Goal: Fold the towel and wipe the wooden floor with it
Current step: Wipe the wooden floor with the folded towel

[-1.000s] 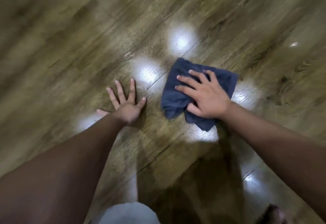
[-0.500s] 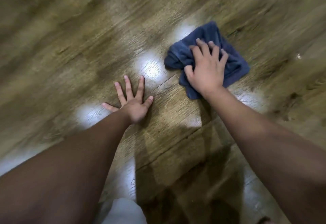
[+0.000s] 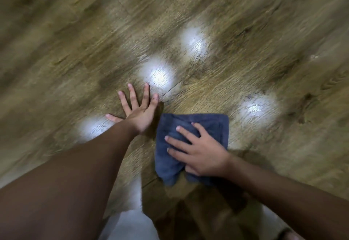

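Observation:
A folded dark blue towel [image 3: 213, 124] lies flat on the wooden floor [image 3: 245, 22], just right of centre. My right hand [image 3: 200, 151] presses down on the towel with fingers spread and straight, covering its lower right part. My left hand [image 3: 138, 110] rests flat on the bare floor right beside the towel's upper left corner, fingers splayed. The towel's near edge is bunched under my right palm.
Bright light reflections [image 3: 160, 75] shine on the glossy planks around the hands. A pale piece of my clothing [image 3: 130, 226] shows at the bottom edge. Plank seams run diagonally across the floor.
My right hand has dragged the towel back from the far right toward me, ending close beside my left hand. The left hand stays planted on the floor.

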A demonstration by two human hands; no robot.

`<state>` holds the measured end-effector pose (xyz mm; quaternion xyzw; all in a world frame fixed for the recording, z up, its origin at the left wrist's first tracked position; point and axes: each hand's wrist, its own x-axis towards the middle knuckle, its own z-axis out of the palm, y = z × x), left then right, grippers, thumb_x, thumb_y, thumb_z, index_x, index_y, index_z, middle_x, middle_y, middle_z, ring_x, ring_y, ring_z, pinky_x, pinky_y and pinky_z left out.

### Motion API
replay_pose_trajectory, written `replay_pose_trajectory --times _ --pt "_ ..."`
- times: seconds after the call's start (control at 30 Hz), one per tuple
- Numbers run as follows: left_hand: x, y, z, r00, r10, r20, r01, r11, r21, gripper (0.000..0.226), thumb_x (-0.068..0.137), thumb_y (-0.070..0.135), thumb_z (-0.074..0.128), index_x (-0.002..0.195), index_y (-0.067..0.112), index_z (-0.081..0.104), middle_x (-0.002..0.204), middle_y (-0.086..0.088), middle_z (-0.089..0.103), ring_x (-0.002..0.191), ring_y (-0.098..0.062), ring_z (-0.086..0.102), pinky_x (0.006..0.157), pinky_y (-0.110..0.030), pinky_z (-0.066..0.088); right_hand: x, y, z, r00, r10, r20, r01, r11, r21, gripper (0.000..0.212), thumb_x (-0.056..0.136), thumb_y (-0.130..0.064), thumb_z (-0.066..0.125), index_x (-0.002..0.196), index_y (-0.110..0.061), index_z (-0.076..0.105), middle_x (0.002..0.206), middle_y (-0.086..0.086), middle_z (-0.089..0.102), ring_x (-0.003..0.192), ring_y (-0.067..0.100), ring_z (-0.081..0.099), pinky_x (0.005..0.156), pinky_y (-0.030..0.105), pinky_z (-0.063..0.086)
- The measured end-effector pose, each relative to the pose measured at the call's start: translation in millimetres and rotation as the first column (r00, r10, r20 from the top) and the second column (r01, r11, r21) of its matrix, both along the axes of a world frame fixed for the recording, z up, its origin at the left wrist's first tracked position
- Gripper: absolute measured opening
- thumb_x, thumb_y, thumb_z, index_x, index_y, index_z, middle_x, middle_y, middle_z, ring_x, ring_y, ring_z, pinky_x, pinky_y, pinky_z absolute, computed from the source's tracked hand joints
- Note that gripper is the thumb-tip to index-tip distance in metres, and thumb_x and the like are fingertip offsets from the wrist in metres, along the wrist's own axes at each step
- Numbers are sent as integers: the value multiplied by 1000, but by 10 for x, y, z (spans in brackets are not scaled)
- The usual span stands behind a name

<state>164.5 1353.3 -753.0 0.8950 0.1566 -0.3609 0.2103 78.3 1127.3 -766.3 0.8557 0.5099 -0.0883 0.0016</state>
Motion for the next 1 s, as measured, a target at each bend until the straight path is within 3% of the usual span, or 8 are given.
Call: replay_pose_trajectory --times 0.17,0.33,0.4,0.47,0.67,0.83,0.93,1.0 --pt "7 -7 -7 1000 27 3 -27 999 -24 73 62 96 -10 131 75 -22 152 22 -42 140 -16 -44 90 -80 -24 1055 88 89 955 -292 48 293 955 -33 64 82 -46 43 141 -24 52 157 1 40 139 37 40 101 61 35" --pt "10 -15 7 999 44 9 -43 997 -60 87 49 102 -15 132 75 -20 150 23 -45 138 -15 -47 87 -77 -28 2313 195 126 679 -734 -29 733 680 -15 61 87 -41 48 145 -24 40 161 -1 28 145 37 25 110 64 24" --pt "-1 -20 -7 999 33 12 -33 998 -55 88 50 102 -15 133 74 -21 149 23 -46 137 -16 -48 86 -78 -28 2488 318 145 585 -809 -60 810 586 -6 59 87 -38 49 143 -22 40 159 0 30 143 40 25 109 66 21" --pt "-5 -16 -11 999 29 14 -28 998 -57 86 51 102 -15 132 74 -23 149 22 -47 136 -16 -49 86 -78 -28 2430 410 156 554 -832 -38 832 554 9 56 86 -34 50 140 -23 42 158 0 32 140 40 28 107 65 22" --pt "-7 -4 -44 999 30 12 -29 998 -52 82 53 103 -13 130 76 -22 150 24 -45 136 -15 -48 81 -75 -31 1509 340 163 731 -683 4 682 731 22 62 81 -40 52 141 -28 46 157 -4 37 136 34 37 97 54 33" --pt "-10 -46 -81 996 66 59 -63 997 -41 74 61 99 -10 131 77 -16 154 26 -37 141 -13 -42 81 -76 -30 409 463 184 735 -678 20 678 735 -16 65 76 -40 60 139 -27 50 156 -1 40 136 35 41 96 50 29" --pt "-30 5 -57 995 62 79 -58 997 -54 60 79 89 4 137 75 -5 159 27 -27 147 -13 -33 89 -80 -24 -343 487 188 825 -565 -34 564 825 -30 71 71 -41 69 139 -27 53 157 0 40 138 35 42 102 53 31" --pt "-30 122 -85 981 46 190 -45 999 -10 53 93 73 23 144 68 8 163 23 -17 149 -11 -25 97 -78 -19 -674 436 213 871 -487 -72 486 874 -33 72 67 -40 73 136 -28 57 156 -1 42 137 33 46 104 54 38"
